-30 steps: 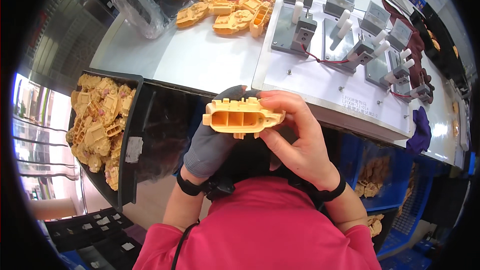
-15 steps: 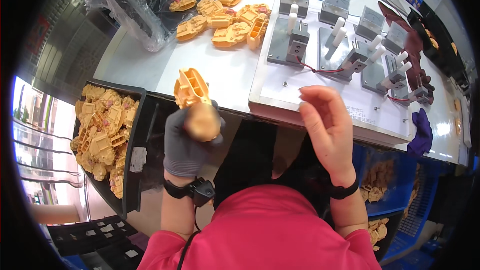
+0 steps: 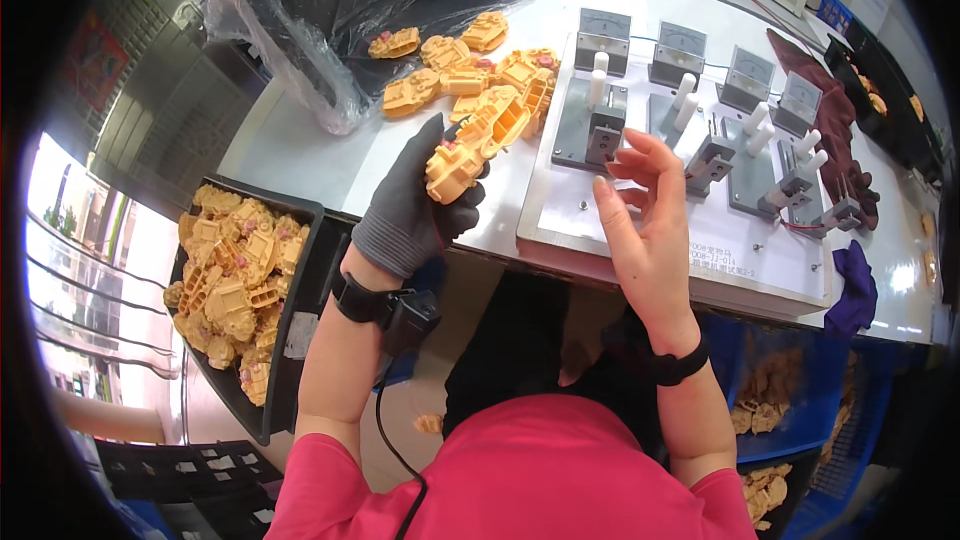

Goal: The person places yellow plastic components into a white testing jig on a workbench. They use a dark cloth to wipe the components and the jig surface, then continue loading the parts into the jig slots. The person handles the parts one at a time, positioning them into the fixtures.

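Note:
My left hand [image 3: 402, 202], in a dark grey glove, grips a yellow-orange moulded plastic part [image 3: 458, 166] over the table's near edge. An open, box-like cavity shows at the part's upper end. My bare right hand [image 3: 652, 230] holds nothing; its fingers are apart and slightly curled above the front of a white test board [image 3: 556, 202]. Nearest to those fingers is a grey clamp fixture [image 3: 606, 128] with white upright handles. Beyond my left hand lies a loose group of similar plastic parts [image 3: 411, 93], partly hidden by the held one.
Several dial meters [image 3: 604, 38] stand along the board's back. A black crate [image 3: 318, 285] of plastic parts is at the left, beside a plastic-wrapped black container [image 3: 330, 60]. Purple cloth [image 3: 852, 290] hangs at the table edge; blue bins [image 3: 800, 385] sit below right.
My left hand has moved forward and right with the plastic part, which has tilted to the right. My right hand has shifted slightly, its fingers nearer the clamp fixture.

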Tool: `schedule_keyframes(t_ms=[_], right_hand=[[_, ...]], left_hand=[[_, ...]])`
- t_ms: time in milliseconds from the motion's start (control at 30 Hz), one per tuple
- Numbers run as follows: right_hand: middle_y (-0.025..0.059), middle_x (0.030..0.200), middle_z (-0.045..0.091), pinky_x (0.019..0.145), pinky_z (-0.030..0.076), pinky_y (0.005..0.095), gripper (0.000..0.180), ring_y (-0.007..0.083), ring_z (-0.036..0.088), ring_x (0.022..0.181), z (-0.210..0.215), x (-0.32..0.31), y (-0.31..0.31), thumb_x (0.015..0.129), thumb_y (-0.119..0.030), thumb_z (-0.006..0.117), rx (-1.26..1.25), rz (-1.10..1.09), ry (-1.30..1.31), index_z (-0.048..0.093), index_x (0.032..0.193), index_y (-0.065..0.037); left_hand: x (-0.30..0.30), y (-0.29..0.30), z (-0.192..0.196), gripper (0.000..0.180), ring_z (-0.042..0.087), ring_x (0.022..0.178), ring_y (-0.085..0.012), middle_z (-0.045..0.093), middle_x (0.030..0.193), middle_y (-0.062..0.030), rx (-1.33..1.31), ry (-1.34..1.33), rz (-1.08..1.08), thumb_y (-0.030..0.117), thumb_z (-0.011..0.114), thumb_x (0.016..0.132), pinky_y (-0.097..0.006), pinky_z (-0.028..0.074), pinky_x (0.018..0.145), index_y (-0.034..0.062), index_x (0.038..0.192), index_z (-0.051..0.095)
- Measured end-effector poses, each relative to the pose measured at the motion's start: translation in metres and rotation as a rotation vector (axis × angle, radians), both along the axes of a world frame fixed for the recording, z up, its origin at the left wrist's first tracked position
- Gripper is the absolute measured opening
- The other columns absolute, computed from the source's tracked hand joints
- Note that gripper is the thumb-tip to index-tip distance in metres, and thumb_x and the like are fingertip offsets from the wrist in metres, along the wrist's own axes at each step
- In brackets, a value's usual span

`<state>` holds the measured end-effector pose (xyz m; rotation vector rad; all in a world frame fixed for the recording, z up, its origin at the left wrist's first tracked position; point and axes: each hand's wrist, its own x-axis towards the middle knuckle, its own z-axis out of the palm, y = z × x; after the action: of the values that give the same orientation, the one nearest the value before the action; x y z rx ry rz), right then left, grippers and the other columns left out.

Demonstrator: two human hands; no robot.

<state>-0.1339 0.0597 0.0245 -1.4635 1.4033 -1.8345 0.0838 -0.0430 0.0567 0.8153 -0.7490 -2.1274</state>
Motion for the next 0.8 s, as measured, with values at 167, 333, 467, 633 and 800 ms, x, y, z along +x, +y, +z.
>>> schedule_keyframes(t_ms=[167,333,467,633,800], right_hand=[[0.0097,0.125,0.052,0.092,0.049,0.0293,0.048,0.0158,0.056,0.112,0.001,-0.007,-0.003,0.095,-0.003,0.062,0.021,0.044,0.023,0.047,0.141,-0.006],[0.0085,0.125,0.053,0.088,0.051,0.029,0.053,0.0158,0.058,0.112,0.002,-0.004,-0.004,0.094,-0.003,0.063,0.015,0.023,0.117,0.048,0.145,-0.009],[0.0106,0.122,0.055,0.088,0.048,0.034,0.054,0.0202,0.059,0.106,0.006,0.002,-0.003,0.092,-0.006,0.064,0.011,0.034,0.135,0.048,0.144,-0.008],[0.011,0.113,0.059,0.086,0.048,0.034,0.049,0.0201,0.061,0.1,0.005,0.001,-0.003,0.091,-0.005,0.065,0.0,0.012,0.132,0.051,0.138,-0.006],[0.004,0.104,0.061,0.075,0.048,0.0232,0.038,0.0099,0.059,0.087,0.003,-0.006,0.001,0.09,-0.004,0.069,-0.005,0.1,0.081,0.058,0.126,-0.006]], left_hand=[[-0.008,-0.007,0.004,0.049,0.049,0.064,-0.0094,0.062,0.093,-0.0073,0.012,0.02,-0.004,0.051,0.052,0.101,-0.02,0.04,0.051,0.0056,0.118,0.058],[-0.003,-0.028,-0.005,0.044,0.057,0.066,-0.0117,0.065,0.091,-0.0081,0.071,0.231,-0.18,0.047,0.053,0.102,-0.023,0.047,0.053,0.0062,0.119,0.059],[-0.004,-0.035,-0.005,0.043,0.053,0.064,-0.0097,0.061,0.094,-0.008,0.251,0.376,-0.252,0.044,0.053,0.103,-0.021,0.046,0.055,0.0043,0.12,0.057],[-0.012,-0.027,0.0,0.042,0.051,0.066,-0.0093,0.058,0.098,-0.0076,0.397,0.519,-0.262,0.041,0.053,0.102,-0.022,0.046,0.055,0.0021,0.119,0.055],[-0.017,-0.03,0.002,0.043,0.053,0.068,-0.0097,0.06,0.098,-0.007,0.417,0.515,-0.251,0.042,0.053,0.102,-0.022,0.047,0.055,0.0024,0.119,0.055]])
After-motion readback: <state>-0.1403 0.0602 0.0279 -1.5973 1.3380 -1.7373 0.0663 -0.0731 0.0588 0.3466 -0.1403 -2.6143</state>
